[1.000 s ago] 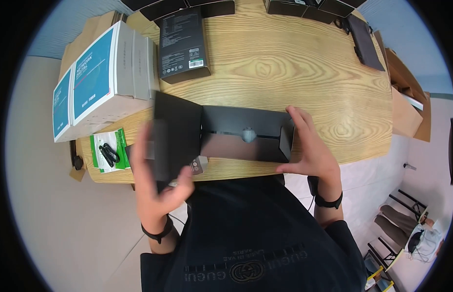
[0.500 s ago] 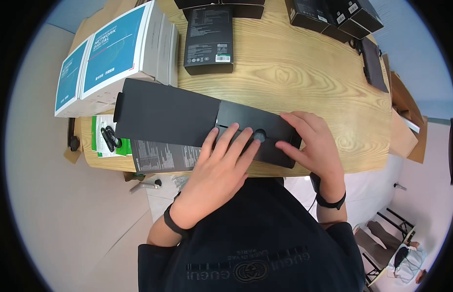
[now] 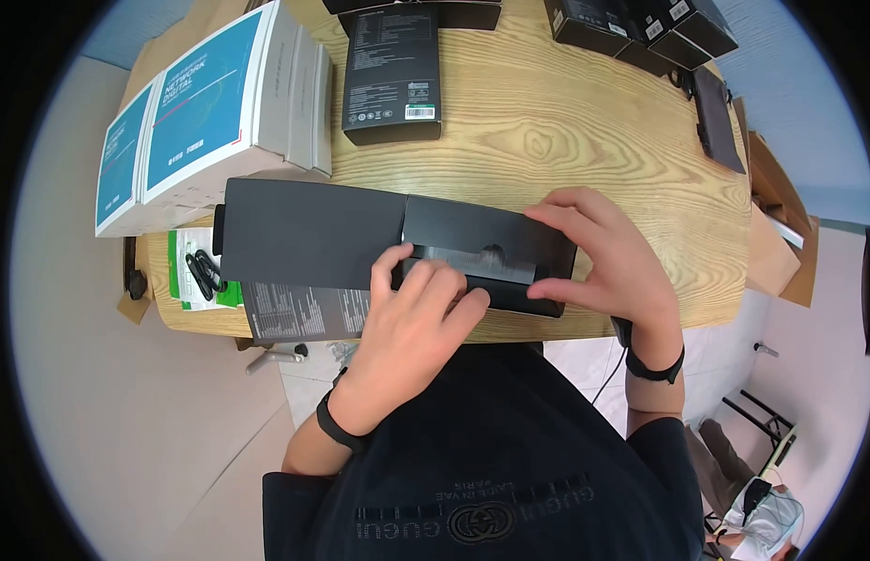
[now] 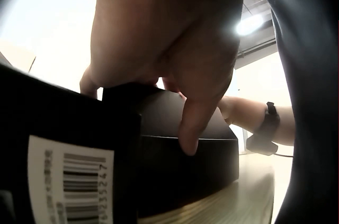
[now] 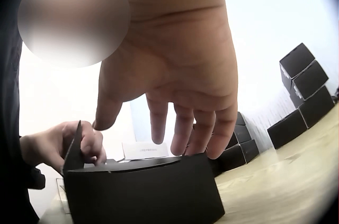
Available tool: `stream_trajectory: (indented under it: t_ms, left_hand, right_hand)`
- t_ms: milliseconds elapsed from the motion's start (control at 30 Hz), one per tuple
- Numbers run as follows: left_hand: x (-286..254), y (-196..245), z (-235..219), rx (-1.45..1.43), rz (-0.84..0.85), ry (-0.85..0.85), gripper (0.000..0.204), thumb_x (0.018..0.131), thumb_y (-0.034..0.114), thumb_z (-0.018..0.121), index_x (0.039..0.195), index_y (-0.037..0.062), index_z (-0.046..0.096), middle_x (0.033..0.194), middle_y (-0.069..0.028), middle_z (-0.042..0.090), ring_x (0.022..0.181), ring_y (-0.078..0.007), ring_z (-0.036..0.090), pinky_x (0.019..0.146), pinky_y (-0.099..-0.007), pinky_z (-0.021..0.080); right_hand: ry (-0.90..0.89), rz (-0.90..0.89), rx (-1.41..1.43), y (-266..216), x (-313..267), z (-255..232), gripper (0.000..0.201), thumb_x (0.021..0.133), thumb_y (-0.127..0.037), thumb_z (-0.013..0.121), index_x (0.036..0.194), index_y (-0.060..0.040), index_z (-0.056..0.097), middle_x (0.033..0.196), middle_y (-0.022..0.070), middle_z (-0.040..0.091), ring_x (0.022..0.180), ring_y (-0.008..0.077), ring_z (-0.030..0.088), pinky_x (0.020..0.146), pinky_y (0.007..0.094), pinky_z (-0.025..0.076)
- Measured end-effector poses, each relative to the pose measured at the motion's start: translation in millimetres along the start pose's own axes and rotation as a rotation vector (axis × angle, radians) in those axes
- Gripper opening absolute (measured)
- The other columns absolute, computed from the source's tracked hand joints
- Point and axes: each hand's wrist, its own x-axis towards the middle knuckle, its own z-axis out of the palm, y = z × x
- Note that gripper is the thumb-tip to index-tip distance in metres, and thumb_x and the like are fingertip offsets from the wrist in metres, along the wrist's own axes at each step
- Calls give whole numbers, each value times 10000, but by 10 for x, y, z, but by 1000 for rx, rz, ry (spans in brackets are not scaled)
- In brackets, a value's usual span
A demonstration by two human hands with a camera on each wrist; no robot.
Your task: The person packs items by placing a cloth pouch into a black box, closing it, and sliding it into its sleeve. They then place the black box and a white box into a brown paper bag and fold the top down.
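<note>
A long black box point(image 3: 486, 220) lies on the wooden table with its lid point(image 3: 313, 229) folded out to the left. Inside it a dark insert point(image 3: 505, 266) with a round hole sits at a slant. My left hand point(image 3: 407, 323) grips the box at its front rim, fingers curled over into it. In the left wrist view the left thumb point(image 4: 189, 142) lies along the front wall. My right hand point(image 3: 613, 257) spans the box's right end, fingertips at the back edge. A raised thumb and loosely bent fingers of that hand show in the right wrist view.
A printed dark box point(image 3: 309, 311) lies beneath the lid. Large white-and-blue boxes point(image 3: 201, 112) stand at the left, near a green-white packet with a black cable point(image 3: 204, 276). Other black boxes point(image 3: 393, 75) stand behind. A dark pouch point(image 3: 716, 122) lies at the right table edge.
The lid has swung out to the left. My left hand has moved from the lid onto the box, and its fingers have curled inward. The insert, flat half a second ago, now slants.
</note>
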Motion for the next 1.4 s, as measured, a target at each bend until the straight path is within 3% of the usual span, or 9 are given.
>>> stream_trajectory:
  t_ms: [200, 400, 567, 767, 1033, 1133, 1167, 1300, 1400]
  left_hand:
    - [-15, 38, -27, -168, 39, 76, 316, 748, -15, 690, 1057, 44, 715, 973, -70, 657, 886, -263, 645, 833, -390, 511]
    - [-64, -13, -75, -180, 43, -17, 353, 776, 56, 667, 1126, 46, 708, 1043, -76, 672, 1002, -261, 666, 911, -395, 525]
    - [-3, 4, -85, -224, -19, 13, 344, 779, -65, 708, 1110, 28, 700, 1050, -119, 673, 1063, -340, 659, 900, -430, 531]
    - [27, 21, -135, -195, -26, 10, 396, 764, 6, 779, 1147, 56, 692, 1183, -117, 638, 1197, -363, 591, 984, -482, 479]
    - [-40, -10, -166, -98, -77, 66, 425, 740, 45, 797, 1148, 78, 681, 1222, -113, 631, 1237, -376, 561, 1047, -564, 400]
    - [-70, -79, -196, -103, -101, 87, 413, 737, 42, 794, 1133, 79, 683, 1211, -111, 637, 1238, -376, 559, 1050, -561, 396]
    - [-91, -92, -202, -106, -108, 92, 404, 737, 38, 792, 1124, 78, 684, 1202, -110, 639, 1237, -377, 559, 1048, -557, 397]
    - [-125, -127, -225, -87, -131, 110, 375, 739, 32, 787, 1099, 74, 691, 1196, -109, 641, 1233, -378, 563, 1035, -547, 404]
    - [-143, -127, -239, -129, -146, 128, 327, 742, 28, 781, 1057, 69, 703, 1173, -108, 647, 1218, -377, 573, 1022, -537, 411]
  right_hand:
    - [-107, 69, -63, -20, 106, 94, 571, 808, -161, 815, 1345, -108, 631, 1173, 160, 664, 1068, 348, 659, 895, 403, 536]
    - [153, 409, 71, 135, 90, 161, 589, 897, -267, 791, 1421, -114, 568, 1053, 177, 716, 1006, 362, 696, 848, 409, 552]
    - [127, 407, 557, 637, -223, -28, 587, 923, -224, 786, 1450, -93, 564, 1203, 58, 690, 1176, 214, 627, 1002, 370, 479]
    - [660, 766, 64, 2207, -542, -800, 444, 916, -316, 754, 1260, -40, 703, 1294, 144, 658, 1159, 244, 643, 986, 377, 509]
    - [463, 596, -684, 3606, 38, -1509, 638, 903, -469, 696, 1397, -71, 629, 1374, 218, 629, 1315, 363, 580, 1123, 458, 426]
    - [447, 953, -578, 3794, 306, -1422, 573, 932, -443, 696, 1358, -61, 662, 1283, 255, 685, 1267, 416, 610, 1068, 439, 479]
    - [460, 1032, -582, 3720, 333, -1427, 633, 865, -580, 710, 1309, -129, 696, 1303, 183, 680, 1275, 329, 614, 1096, 470, 437]
    - [560, 1077, -236, 3847, 264, -1418, 422, 860, -510, 770, 871, -91, 716, 966, 107, 756, 1087, 262, 685, 956, 445, 496]
    - [693, 1050, 198, 3422, 161, -1526, 343, 920, -428, 747, 886, -88, 720, 1012, 45, 751, 1012, 203, 663, 875, 387, 508]
